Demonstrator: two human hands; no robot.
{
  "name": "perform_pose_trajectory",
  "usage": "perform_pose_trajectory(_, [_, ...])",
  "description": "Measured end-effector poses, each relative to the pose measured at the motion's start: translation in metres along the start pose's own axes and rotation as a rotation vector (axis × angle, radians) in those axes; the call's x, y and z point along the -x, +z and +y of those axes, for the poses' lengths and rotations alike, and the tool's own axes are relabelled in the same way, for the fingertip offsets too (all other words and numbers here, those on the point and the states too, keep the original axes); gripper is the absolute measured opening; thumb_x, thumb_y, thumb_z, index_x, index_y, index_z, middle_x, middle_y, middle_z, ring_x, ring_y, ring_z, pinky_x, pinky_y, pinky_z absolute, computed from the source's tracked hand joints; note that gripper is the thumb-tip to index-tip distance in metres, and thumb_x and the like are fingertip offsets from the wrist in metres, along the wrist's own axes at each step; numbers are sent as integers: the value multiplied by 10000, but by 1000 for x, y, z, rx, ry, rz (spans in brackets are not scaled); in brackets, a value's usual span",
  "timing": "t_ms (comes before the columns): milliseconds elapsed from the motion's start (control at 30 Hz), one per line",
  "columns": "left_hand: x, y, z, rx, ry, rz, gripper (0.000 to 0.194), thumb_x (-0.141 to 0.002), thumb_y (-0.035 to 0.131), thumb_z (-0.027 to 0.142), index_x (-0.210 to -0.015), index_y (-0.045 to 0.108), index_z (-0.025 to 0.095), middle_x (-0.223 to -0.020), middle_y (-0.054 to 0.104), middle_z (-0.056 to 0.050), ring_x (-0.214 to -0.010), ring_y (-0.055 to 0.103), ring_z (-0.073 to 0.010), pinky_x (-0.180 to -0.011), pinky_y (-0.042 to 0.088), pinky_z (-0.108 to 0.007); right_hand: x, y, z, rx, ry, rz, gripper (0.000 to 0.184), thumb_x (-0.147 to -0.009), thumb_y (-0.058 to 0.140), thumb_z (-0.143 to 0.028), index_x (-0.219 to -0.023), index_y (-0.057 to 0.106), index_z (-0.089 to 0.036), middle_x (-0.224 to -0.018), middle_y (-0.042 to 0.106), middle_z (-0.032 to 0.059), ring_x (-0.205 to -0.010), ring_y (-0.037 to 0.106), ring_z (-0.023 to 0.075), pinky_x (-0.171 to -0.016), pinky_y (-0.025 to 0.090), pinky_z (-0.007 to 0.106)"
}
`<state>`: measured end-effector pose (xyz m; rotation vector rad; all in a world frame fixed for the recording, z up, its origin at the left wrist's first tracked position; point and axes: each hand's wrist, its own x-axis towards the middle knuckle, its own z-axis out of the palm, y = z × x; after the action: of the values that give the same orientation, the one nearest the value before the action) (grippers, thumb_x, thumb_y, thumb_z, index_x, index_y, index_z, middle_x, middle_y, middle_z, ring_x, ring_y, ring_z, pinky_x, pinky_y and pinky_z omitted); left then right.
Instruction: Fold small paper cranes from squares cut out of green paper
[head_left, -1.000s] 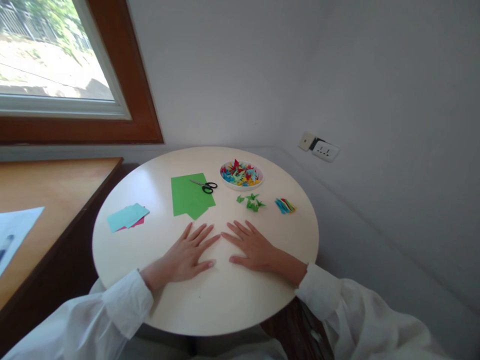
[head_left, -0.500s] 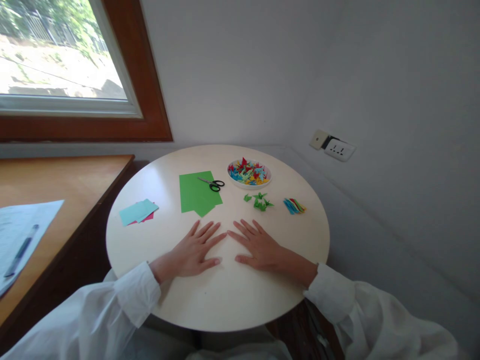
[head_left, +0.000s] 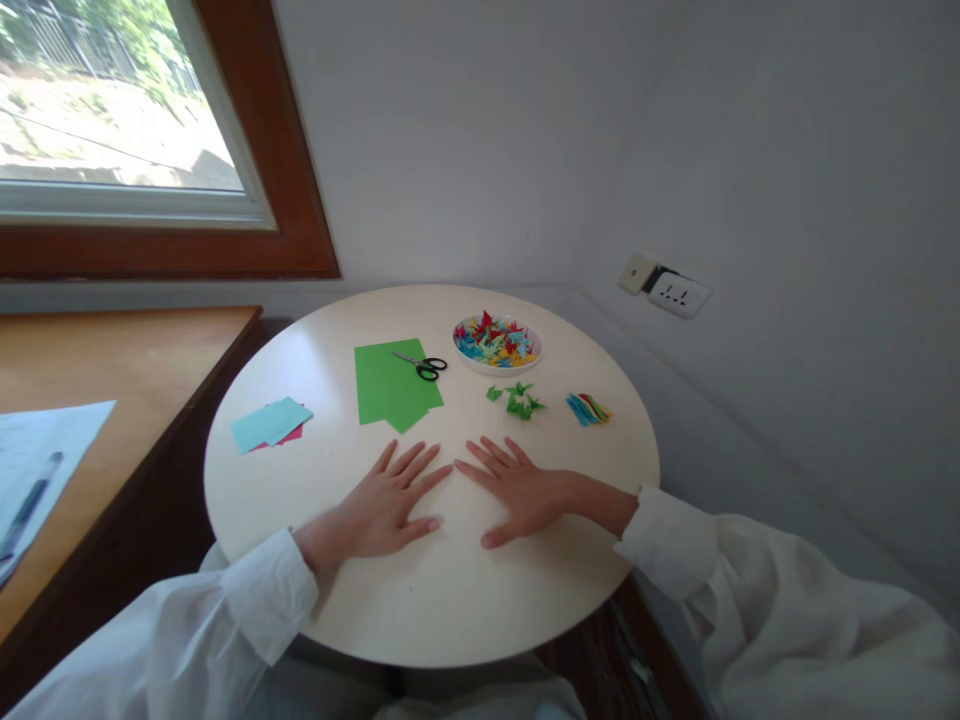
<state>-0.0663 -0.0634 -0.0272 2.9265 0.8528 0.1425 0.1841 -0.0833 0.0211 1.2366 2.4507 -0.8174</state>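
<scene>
Lying spread out on the round tabletop (head_left: 420,620), the left hand (head_left: 381,508) is let go, its fingers wide apart. It is just in front of the green paper (head_left: 381,385), on the person's side. The right hand (head_left: 525,495) is let go too, in front of the green paper and to its right. I can't tell if its palm touches down. The two pointer fingers almost meet.

Scissors (head_left: 427,371) lie on the green paper, and their black handles poke past its right edge. Little green folded shapes (head_left: 517,408) sit right of the green paper, in the right hand's way. Bright paper strips (head_left: 589,409) lie farther right. Behind and right of the green paper, a white dish (head_left: 499,371) holds lots of bright folded shapes. Light blue paper (head_left: 271,424) lies left of the green paper, over pink paper (head_left: 297,433).

A gap runs between the blue and green papers. There's wide room in front of the green paper, up to the round edge. A white wall (head_left: 450,150) stands behind it.
</scene>
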Motion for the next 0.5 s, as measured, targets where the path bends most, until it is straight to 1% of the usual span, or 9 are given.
perform_pose_trajectory(100, [0, -1, 2, 1, -2, -3, 646, -877, 297, 571, -1443, 156, 292, -1515, 203, -90, -1393, 165, -272, -1104, 59, -520, -1, -7, 0, -14, 16, -78, 1149, -626, 589, -703, -1449, -10, -170, -1496, -167, 185, -1363, -186, 342, -1074, -104, 549])
perform_pose_trajectory(267, [-1, -3, 1, 15, -5, -28, 646, -876, 291, 578, -1441, 159, 295, -1516, 191, -97, -1395, 153, -278, -1100, 52, -534, -6, -13, 3, -23, 17, -157, 1192, -598, 602, -714, -1442, -55, -187, -1491, -205, 170, -1349, -224, 335, -1065, -112, 556])
perform_pose_trajectory(367, [-1, -2, -2, 57, -5, -51, 632, -878, 301, 569, -1435, 189, 295, -1517, 183, -99, -1394, 158, -280, -1098, 43, -544, -6, -16, 6, -37, 9, -171, 1141, -637, 581, -701, -1444, -43, -190, -1498, -185, 167, -1351, -220, 324, -1070, -89, 558])
perform_pose_trajectory(433, [-3, -3, -5, 122, -16, -39, 570, -894, 304, 530, -1415, 257, 302, -1507, 230, -86, -1382, 207, -268, -1099, 69, -538, -4, -17, 9, -59, -31, -113, 1012, -691, 574, -649, -1453, 64, -220, -1525, -88, 144, -1376, -152, 313, -1087, -40, 547])
perform_pose_trajectory(467, [-4, -4, -6, 171, -28, -10, 531, -903, 309, 501, -1391, 318, 295, -1486, 291, -81, -1365, 256, -258, -1101, 105, -518, -3, -18, 12, -71, -59, -55, 903, -725, 575, -602, -1444, 169, -238, -1536, 15, 128, -1396, -67, 305, -1101, 11, 528])
perform_pose_trajectory(500, [-7, -6, -6, 235, -47, 41, 491, -907, 320, 471, -1350, 398, 276, -1446, 374, -84, -1332, 323, -247, -1095, 166, -486, -2, -19, 15, -84, -76, 28, 759, -758, 577, -537, -1406, 309, -246, -1523, 163, 113, -1405, 70, 291, -1111, 91, 491])
